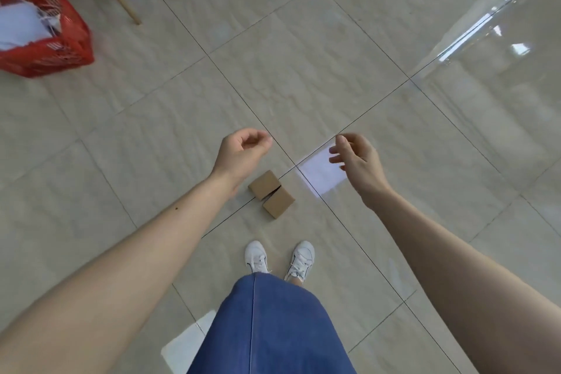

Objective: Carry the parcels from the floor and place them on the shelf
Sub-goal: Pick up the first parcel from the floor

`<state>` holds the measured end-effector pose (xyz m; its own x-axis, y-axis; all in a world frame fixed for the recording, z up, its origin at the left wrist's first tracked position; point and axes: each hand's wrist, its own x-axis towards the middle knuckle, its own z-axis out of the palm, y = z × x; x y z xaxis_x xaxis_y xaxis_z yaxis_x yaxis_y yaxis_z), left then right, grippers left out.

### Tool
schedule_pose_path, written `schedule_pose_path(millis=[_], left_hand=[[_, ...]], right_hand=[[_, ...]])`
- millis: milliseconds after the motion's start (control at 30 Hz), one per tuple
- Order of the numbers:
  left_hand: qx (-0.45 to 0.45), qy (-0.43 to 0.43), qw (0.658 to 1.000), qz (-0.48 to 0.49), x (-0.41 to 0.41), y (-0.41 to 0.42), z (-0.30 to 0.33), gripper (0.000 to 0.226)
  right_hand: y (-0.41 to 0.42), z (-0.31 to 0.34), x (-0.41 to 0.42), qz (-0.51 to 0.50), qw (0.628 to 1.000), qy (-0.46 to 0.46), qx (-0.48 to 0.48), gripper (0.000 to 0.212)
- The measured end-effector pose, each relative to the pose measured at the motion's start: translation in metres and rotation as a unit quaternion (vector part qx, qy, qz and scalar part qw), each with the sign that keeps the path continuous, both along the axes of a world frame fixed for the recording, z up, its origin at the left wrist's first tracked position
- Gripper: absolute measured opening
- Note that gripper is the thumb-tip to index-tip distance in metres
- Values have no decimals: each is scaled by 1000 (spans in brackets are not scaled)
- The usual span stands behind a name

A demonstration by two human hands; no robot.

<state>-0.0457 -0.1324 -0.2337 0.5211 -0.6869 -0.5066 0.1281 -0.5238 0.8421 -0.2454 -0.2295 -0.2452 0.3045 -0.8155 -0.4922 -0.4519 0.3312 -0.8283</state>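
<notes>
One head-worn wide-angle view looks steeply down past both outstretched forearms at the tiled floor (303, 70) and shoes (258, 256).

Brown parcels (271, 193), red crate (48, 39), seemingly beige marbled floor (303, 70).

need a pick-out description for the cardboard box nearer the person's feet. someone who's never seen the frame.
Start at the white shoes at bottom centre and look just ahead on the tiled floor: two small brown cardboard boxes sit side by side. The target box is the one closer to the shoes and further right; its twin lies beyond it, beside the left wrist.
</notes>
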Motion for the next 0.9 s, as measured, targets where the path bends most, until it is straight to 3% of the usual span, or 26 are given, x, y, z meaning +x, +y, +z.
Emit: schedule_pose_path(millis=[233, 400, 633, 767, 900], left_hand=[[92, 10, 996, 3, 5, 9, -127, 7], [173, 47, 984, 6, -7, 22, -242, 36], [296, 132, 946, 6, -20, 43, -410, 66], [319, 170, 932, 27, -26, 51, -496, 80], [317, 204, 925, 59, -32, 54, -564, 82]], right_hand=[[1, -120, 18, 46, 994, 69, 73, 38], [6, -230, 19, 84, 980, 138, 112, 59], [20, -396, 16, 123, 954, 224, 160, 61], [29, -480, 16, 139, 942, 251, 175, 62], [34, -552, 23, 156, 934, 254, 197, 76]])
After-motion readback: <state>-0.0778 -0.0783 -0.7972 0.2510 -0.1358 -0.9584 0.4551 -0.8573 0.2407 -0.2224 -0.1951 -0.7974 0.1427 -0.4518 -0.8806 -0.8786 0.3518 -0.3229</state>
